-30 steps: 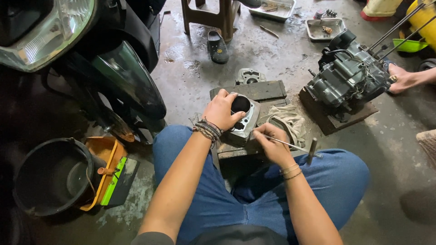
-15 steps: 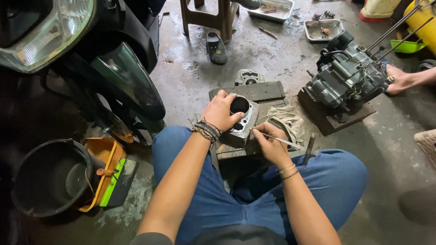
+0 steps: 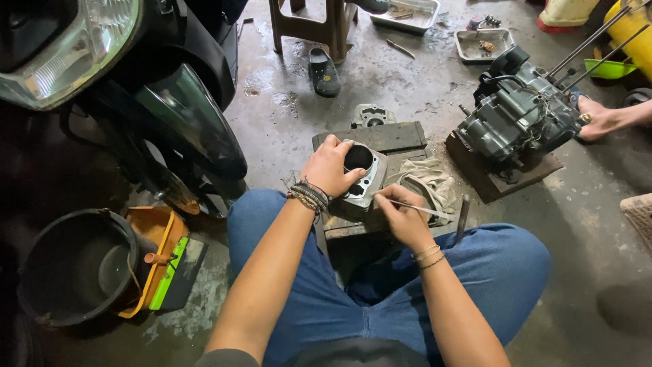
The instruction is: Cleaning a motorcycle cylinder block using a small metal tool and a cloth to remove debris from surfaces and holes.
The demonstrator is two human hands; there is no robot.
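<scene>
The left hand [image 3: 331,166] is clamped over the top edge of a grey metal engine cylinder [image 3: 361,178], which rests on a dark wooden block [image 3: 384,138] on the wet concrete floor [image 3: 421,88], between the person's knees. The right hand [image 3: 402,216] is closed, pinch-fashion, on a thin metal blade [image 3: 426,210], its tip at the cylinder's side face. Judged from its cast, finned build, the cylinder is heavy and rigid; its outer walls offer the firm hold, while the bore and flat mating face look prone to scoring. A crumpled rag [image 3: 435,183] lies just beside it. An engine block [image 3: 516,122] sits well apart to the right, near another person's foot [image 3: 601,119].
</scene>
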